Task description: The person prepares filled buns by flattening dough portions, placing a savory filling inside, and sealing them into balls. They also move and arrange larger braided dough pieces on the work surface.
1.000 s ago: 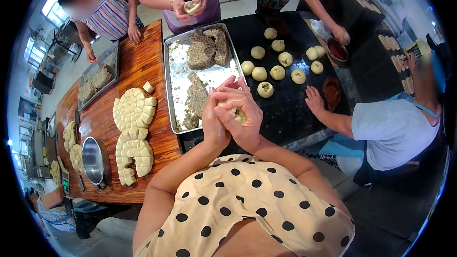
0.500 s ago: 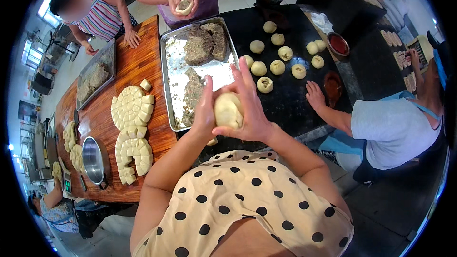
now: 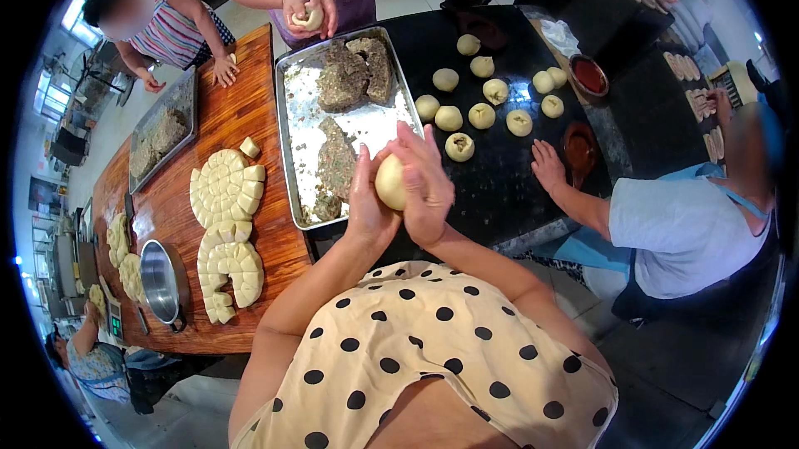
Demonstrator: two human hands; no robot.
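Note:
Between my palms, in front of my chest, is a smooth, pale dough ball (image 3: 389,183). My left hand (image 3: 363,208) cups it from the left and below, while my right hand (image 3: 429,195) presses against its right side and covers part of it. Just beyond and to the left lies a metal tray (image 3: 379,123) with clumps of greyish-brown filling (image 3: 341,83). Several round filled buns (image 3: 481,116) sit on the black tabletop (image 3: 491,191) to the right of the tray; the nearest bun (image 3: 459,147) has an opening on top.
Cut dough pieces (image 3: 226,187), a steel bowl (image 3: 162,282) and a second filling tray (image 3: 190,116) are on the wooden table (image 3: 279,233). Across from me, a person's hands (image 3: 310,12) shape dough. A co-worker's hand (image 3: 548,168) rests on the black table by a reddish-brown dish (image 3: 580,151).
My right hand has turned and closed over the dough ball, which now shows a smooth side instead of folds. The person opposite has folded dough around the filling that showed earlier.

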